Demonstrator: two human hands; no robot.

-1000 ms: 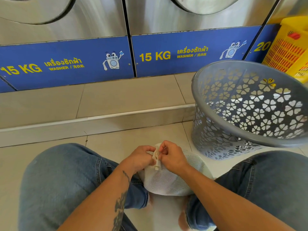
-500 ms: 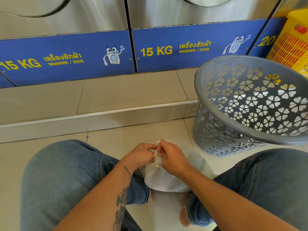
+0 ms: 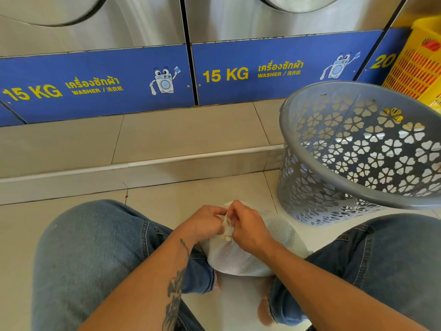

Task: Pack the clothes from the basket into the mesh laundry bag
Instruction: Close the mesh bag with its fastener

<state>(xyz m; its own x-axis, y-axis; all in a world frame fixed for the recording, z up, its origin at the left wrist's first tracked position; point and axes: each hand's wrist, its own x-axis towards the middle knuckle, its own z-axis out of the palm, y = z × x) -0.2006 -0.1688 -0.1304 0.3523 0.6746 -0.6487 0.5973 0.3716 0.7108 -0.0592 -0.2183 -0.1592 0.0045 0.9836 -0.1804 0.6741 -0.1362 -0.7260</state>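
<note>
A white mesh laundry bag [image 3: 245,256], full and rounded, lies on the floor between my knees. Its gathered neck with the drawstring [image 3: 227,229] is pinched between both hands. My left hand [image 3: 202,222] grips the neck from the left, my right hand [image 3: 248,228] from the right, fingertips meeting at the cord. The grey plastic basket [image 3: 334,187] with flower-shaped holes stands tilted to the right of the bag; no clothes show inside it.
Two 15 KG washers with blue panels [image 3: 119,84] stand on a raised tiled step [image 3: 167,163] ahead. A yellow plastic basket [image 3: 420,65] sits at the far right behind the grey one. My jeans-clad legs [image 3: 95,254] flank the bag.
My hands stay at the bag's neck, fingers shifting slightly on the drawstring. The view has dipped a little and then steadied.
</note>
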